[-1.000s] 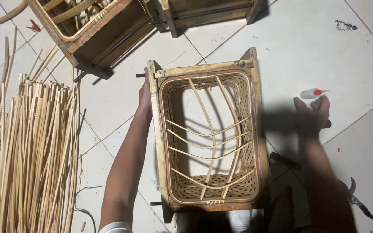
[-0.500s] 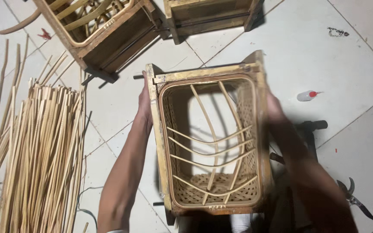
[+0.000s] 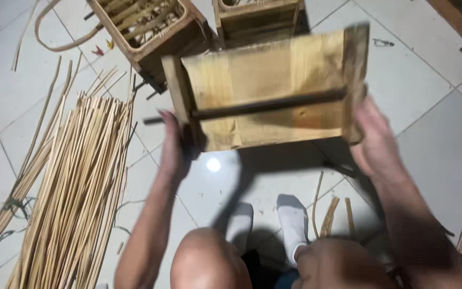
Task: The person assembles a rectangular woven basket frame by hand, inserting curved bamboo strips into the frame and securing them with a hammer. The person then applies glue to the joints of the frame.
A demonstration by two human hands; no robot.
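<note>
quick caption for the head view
Both hands, left and right, hold a wooden box above the tiled floor beside rattan strips.

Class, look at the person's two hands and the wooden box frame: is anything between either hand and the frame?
Nothing visible is. The left hand grips the wooden box frame at its left side, by the dark rod that runs across it. The right hand presses on the frame's right side. Both touch it directly, holding it above the tiled floor.

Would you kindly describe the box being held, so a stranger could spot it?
Above the tiled floor, between the left hand and right hand, is a wooden box. Unlike the two boxes behind, it shows a plain plank face crossed by a dark rod.
</note>
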